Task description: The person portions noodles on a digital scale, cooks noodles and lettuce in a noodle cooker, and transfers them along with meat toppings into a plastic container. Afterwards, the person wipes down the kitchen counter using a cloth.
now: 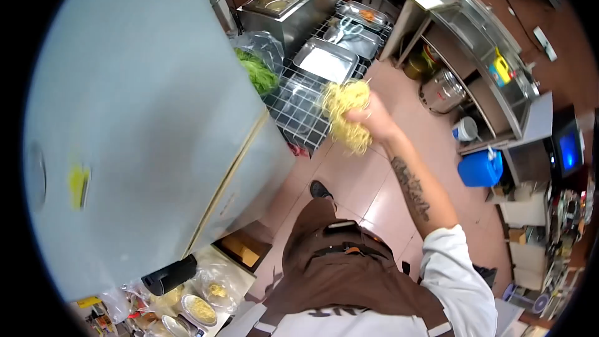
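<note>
My right hand (372, 118) is closed around a bundle of thin yellow noodles (347, 107), whose loose strands hang out on both sides of the fist. The hand is held out over the floor, beside the right edge of a wire rack (284, 107). A shallow metal tray (326, 60) sits on the rack just beyond the noodles. My left hand does not show in the head view.
A large grey fridge (137, 106) fills the left side. Greens in a plastic bag (257, 72), scissors (344, 30) and a steel fryer-like unit (290, 9) stand ahead. Shelving (468, 56) and a blue jug (480, 170) are at right; bowled noodles (201, 309) lie lower left.
</note>
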A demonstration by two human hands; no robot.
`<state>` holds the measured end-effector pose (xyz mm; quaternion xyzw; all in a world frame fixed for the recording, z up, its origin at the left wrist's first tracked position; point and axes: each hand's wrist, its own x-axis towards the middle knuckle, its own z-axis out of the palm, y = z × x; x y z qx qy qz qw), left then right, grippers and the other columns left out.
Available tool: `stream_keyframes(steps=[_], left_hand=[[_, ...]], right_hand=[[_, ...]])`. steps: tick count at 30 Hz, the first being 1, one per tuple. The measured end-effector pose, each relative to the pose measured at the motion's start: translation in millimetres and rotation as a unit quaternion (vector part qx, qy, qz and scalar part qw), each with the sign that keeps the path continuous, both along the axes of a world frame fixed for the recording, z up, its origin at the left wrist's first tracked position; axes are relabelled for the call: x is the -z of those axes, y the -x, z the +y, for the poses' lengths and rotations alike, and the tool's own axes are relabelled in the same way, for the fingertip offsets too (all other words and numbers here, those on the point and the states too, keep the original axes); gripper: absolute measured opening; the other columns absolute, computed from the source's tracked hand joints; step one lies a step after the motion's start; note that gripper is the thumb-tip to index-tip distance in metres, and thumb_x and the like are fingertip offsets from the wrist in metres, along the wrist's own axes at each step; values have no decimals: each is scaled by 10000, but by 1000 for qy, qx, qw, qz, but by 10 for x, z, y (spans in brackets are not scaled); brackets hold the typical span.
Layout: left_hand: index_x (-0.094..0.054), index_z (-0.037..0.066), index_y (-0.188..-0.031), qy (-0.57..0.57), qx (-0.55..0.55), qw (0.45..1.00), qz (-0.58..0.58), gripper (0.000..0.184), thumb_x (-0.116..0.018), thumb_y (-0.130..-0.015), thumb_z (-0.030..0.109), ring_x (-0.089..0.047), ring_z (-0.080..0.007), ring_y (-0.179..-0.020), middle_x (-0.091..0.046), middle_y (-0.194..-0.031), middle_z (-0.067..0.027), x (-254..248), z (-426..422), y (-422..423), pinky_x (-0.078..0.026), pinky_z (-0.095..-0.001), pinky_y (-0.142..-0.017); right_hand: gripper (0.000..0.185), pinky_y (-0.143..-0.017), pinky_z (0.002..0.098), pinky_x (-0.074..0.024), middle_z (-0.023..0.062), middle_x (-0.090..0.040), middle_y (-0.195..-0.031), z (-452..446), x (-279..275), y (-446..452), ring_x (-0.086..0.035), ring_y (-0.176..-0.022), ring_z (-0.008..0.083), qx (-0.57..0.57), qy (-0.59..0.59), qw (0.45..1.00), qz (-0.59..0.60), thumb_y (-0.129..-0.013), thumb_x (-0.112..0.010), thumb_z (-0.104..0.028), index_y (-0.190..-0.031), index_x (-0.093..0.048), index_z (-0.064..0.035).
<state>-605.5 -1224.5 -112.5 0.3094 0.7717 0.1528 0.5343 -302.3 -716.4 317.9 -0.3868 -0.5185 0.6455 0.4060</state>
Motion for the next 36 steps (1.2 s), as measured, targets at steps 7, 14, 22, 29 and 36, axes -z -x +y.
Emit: stream_keyframes(steps=[7,14,22,29,36], left_hand=[[-688,6,-1091,-65,-47,996,43,334,-523,-968,269,-688,-294,-947,-714,-1001,-197,57,1379,-571,-532,-386,-814],[-692,39,-1030,5,-429,896,-111,288,-521,-976,265,-673,-259,-835,-693,-945,-151,-170,2170,-1722,-556,-408,-727],[-681,7,-1091,72,-509,857,-35,329,-650,-939,298,-673,-231,-788,-696,-908,-136,-743,3825,-3701,-559,-364,-673],[-684,7,-1132,96,-506,857,-4,350,-637,-947,301,-680,-196,-756,-717,-883,-116,-1092,4787,-4400,-554,-332,-659],[-672,-10,-1136,88,-548,832,-1,337,-611,-952,266,-696,-244,-820,-698,-1014,-169,-1693,5546,-4444,-564,-343,-715]], right_hand=[[328,-725,343,-579,85,-690,-969,2989,-379,121,-687,-819,187,39,-54,998,-23,-771,-661,-2,-1096,-628,25],[353,-806,364,-535,140,-715,-961,6192,245,841,-694,-872,260,62,-291,931,-212,-747,-754,-130,-1058,-667,14],[669,-1020,429,-466,277,-608,-1241,7551,644,1640,-589,-1172,388,-195,-253,752,-576,-772,-776,-337,-1239,-560,90],[505,-687,309,-550,148,-712,-929,8500,186,1708,-688,-774,180,-150,-182,924,-300,-782,-794,-320,-1116,-673,38],[230,-717,324,-537,138,-701,-786,7974,-252,1952,-659,-695,245,-298,-467,770,-317,-850,-734,-201,-872,-704,26]])
